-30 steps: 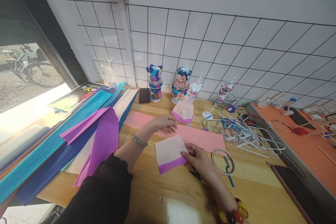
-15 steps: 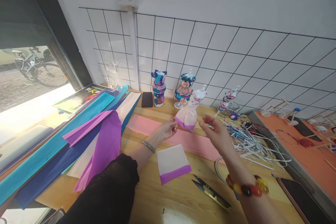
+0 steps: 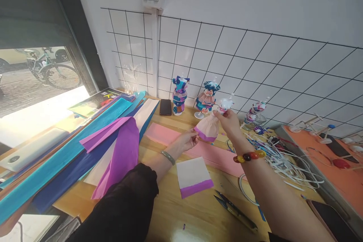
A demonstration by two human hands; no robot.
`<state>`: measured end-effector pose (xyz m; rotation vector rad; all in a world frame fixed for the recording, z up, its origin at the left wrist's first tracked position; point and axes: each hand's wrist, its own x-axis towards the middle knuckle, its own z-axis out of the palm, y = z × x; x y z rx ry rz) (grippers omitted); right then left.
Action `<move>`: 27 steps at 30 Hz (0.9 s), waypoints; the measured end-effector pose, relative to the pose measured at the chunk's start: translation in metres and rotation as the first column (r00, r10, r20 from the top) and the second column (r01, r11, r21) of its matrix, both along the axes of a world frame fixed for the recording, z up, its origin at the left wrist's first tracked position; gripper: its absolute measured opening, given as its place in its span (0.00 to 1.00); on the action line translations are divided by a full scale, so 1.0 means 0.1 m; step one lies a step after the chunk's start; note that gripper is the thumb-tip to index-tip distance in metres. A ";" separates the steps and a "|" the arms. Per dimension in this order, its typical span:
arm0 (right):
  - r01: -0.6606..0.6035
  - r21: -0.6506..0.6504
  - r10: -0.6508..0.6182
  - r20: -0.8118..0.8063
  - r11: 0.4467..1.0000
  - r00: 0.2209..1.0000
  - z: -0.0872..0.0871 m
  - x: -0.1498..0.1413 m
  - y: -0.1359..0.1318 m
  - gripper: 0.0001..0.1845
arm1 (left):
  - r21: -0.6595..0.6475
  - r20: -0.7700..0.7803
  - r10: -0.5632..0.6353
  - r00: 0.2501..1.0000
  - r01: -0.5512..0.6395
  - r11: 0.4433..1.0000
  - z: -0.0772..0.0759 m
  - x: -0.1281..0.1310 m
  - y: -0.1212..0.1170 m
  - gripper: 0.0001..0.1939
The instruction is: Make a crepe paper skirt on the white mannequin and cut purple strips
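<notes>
A miniature dress form with a patterned white top tilts over the table, wearing a pale pink crepe-paper skirt with a purple hem. The fingers of my left hand pinch the skirt's hem at its left edge. My right hand is closed around the skirt's waist, thumb in front; its other fingers are partly hidden. Below lies a cream square of paper with a purple border. Thread snips rest to the right of it. A long pink paper strip runs beneath my hands.
Two dressed miniature forms stand by the wall grid, and another form leans near a glass jar. Crepe-paper rolls and a purple sheet cover the left side. Tangled strips lie right, beside an orange tray. A phone lies behind.
My right hand has moved up and left onto the waist of the skirt and closed there. My left hand stays at the hem. The whole view has shifted slightly.
</notes>
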<state>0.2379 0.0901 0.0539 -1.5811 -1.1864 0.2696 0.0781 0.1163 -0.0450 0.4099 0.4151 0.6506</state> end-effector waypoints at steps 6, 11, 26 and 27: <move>0.092 0.044 -0.092 -0.013 0.995 0.996 0.12 0.08 -0.06 0.20 | 0.025 0.059 -0.005 0.998 0.003 1.000 0.11 -0.04 0.01 0.08; 0.176 0.067 -0.174 -0.029 0.982 0.984 0.18 0.16 -0.15 0.20 | 0.062 0.127 -0.008 0.992 0.000 0.998 0.21 -0.10 0.00 0.09; 0.240 0.140 -0.241 -0.012 0.961 0.970 0.15 0.19 -0.16 0.20 | 0.244 0.027 -0.073 0.997 0.065 0.968 0.33 -0.14 -0.11 0.23; 0.250 0.134 -0.250 -0.013 0.959 0.968 0.14 0.19 -0.15 0.20 | 0.260 0.014 -0.080 0.997 0.074 0.963 0.33 -0.14 -0.12 0.25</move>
